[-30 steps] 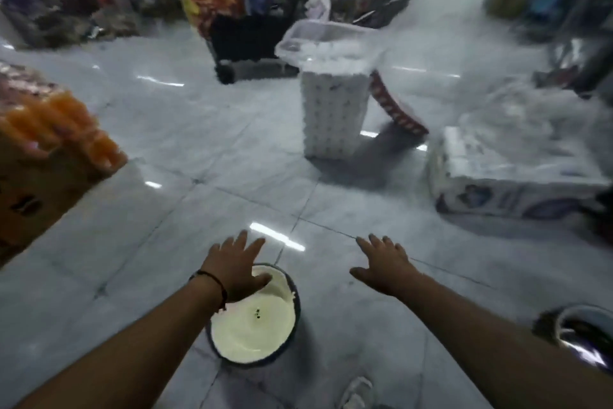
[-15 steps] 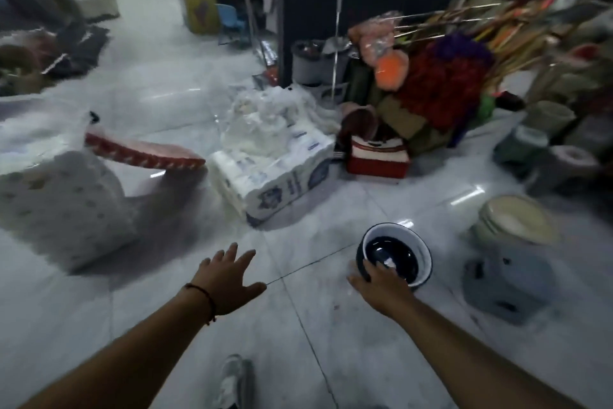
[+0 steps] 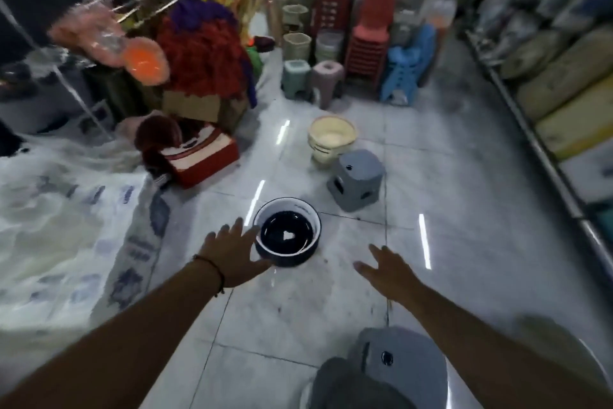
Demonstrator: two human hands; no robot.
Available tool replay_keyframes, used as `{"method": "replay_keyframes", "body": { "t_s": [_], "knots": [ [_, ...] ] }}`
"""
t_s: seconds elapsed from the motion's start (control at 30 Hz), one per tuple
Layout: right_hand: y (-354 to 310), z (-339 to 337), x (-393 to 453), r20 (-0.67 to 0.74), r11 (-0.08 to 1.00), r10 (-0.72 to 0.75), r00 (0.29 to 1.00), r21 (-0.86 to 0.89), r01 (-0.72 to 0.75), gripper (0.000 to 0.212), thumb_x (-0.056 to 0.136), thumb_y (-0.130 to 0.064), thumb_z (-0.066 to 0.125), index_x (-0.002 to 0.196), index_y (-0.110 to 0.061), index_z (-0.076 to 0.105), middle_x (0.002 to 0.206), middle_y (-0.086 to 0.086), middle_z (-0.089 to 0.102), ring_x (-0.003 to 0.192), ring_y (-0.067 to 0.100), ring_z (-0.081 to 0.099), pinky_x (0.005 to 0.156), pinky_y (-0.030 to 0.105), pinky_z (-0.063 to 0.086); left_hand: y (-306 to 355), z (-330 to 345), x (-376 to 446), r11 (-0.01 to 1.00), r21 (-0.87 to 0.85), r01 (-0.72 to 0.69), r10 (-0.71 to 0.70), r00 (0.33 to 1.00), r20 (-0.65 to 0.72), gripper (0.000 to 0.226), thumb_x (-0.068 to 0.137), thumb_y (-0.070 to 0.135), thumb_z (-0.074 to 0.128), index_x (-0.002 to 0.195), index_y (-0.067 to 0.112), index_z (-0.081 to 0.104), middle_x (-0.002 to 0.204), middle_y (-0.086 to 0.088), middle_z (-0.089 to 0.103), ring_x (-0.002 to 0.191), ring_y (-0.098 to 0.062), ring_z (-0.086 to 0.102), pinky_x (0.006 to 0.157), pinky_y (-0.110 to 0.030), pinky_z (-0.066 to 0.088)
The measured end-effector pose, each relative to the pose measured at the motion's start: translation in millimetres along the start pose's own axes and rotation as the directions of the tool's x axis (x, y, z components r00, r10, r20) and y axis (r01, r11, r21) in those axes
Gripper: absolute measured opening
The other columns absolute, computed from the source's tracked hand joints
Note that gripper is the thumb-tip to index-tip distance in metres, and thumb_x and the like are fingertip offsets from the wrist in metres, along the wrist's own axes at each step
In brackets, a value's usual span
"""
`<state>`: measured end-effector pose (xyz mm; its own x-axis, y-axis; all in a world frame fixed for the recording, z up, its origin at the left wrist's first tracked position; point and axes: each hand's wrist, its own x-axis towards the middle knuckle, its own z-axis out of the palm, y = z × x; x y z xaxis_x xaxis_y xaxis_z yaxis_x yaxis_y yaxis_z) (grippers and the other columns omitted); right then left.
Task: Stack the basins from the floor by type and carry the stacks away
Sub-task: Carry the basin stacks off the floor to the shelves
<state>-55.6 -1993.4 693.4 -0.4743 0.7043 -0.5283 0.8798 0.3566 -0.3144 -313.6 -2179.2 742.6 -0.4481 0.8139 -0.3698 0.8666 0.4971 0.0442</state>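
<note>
Since half a second ago the view has swung right, so the dark basin (image 3: 287, 236) that sat under the right hand (image 3: 386, 271) now lies by the left hand (image 3: 234, 254), and the shelves along the right wall have come into sight. That right hand has come off the rim and now hangs with its fingers spread, holding nothing, well to the right of the basin.

The left hand is open too, fingers straight. It overlaps the basin's near-left rim in the picture, but whether it touches I cannot tell.

By my reading the step in hand is gathering: the person is reaching for the next basin to stack. The next move seems to call for both hands to close on opposite sides of the rim, lift the basin off the floor (image 3: 464, 242) and carry it to others of its kind. Nothing in view shows where that stack stands.

Counted, largest first: two grey stools, one at the bottom edge (image 3: 398, 365) and one (image 3: 356, 179) beyond the basin; one cream bucket (image 3: 331, 140) just behind the far stool; one dark basin with a white rim, standing upright on the tiles between the two hands. No second basin shows, so sorting by type cannot be judged from here. The goods piled at the back are too blurred to count.
</note>
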Motion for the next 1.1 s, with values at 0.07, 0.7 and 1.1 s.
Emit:
{"method": "replay_keyframes", "body": {
  "t_s": [0.07,0.7,1.1],
  "knots": [
    [14.6,-15.2,2.1,-0.058,0.997,0.064,0.996,0.036,-0.062,0.081,0.092,-0.068,0.037,0.157,-0.024,0.013,0.164,0.007,0.008,0.149,0.031,0.011,0.12,0.045,0.013,22.3,-19.3,31.3,0.992,0.051,-0.115,0.117,0.993,-0.02,0.098,0.067,0.078,0.026,0.152,0.029,0.02,0.157,-0.01,0.022,0.135,-0.03,0.035,0.108,-0.043,0.031],
    [179.4,-149.6,153.1,-0.144,0.924,0.355,0.924,0.205,-0.323,0.082,0.093,-0.064,0.042,0.157,-0.025,0.011,0.164,0.009,0.006,0.149,0.034,0.009,0.12,0.047,0.012,260.5,-88.6,320.9,0.788,0.231,-0.571,0.568,0.818,0.089,0.084,0.084,0.072,0.041,0.152,0.027,0.018,0.157,-0.008,0.025,0.138,-0.029,0.034,0.11,-0.046,0.032],
    [270.4,-252.1,239.6,-0.163,0.856,0.495,0.853,0.259,-0.447,0.081,0.093,-0.064,0.042,0.157,-0.027,0.008,0.164,0.007,0.002,0.15,0.032,0.003,0.12,0.047,0.007,414.0,-118.0,492.1,0.604,0.257,-0.754,0.726,0.654,0.211,0.088,0.086,0.074,0.037,0.155,0.028,0.01,0.162,-0.011,0.011,0.143,-0.032,0.025,0.113,-0.046,0.027]
  ]
}}
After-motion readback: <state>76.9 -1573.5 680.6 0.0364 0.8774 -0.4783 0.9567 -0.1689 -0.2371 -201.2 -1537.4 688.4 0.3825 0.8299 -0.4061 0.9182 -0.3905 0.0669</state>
